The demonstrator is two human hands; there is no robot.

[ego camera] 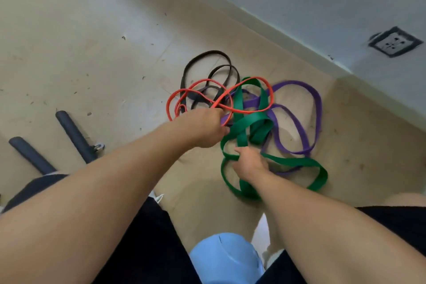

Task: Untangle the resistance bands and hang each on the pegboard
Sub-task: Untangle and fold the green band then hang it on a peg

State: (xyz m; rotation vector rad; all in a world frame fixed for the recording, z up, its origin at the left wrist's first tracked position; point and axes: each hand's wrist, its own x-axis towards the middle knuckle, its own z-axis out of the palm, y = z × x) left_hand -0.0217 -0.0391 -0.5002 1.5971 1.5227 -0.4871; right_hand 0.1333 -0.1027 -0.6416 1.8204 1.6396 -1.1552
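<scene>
Floor [92, 30] bears tangled bands; left hand [202, 129] grips red band [230, 92]; right hand [250, 163] grips green band [249, 122].

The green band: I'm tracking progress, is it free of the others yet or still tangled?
Still tangled. The green band crosses the red band and purple band, though the right hand grips it.

Readable text: none could be made out anywhere in the view.
Bands: the tangled bands [249, 117] showed no printed marking that could be read.
Wall socket: the socket plate [395, 42] carried no legible label.
Floor bars: the dark bars [73, 136] bore no visible lettering.
</scene>
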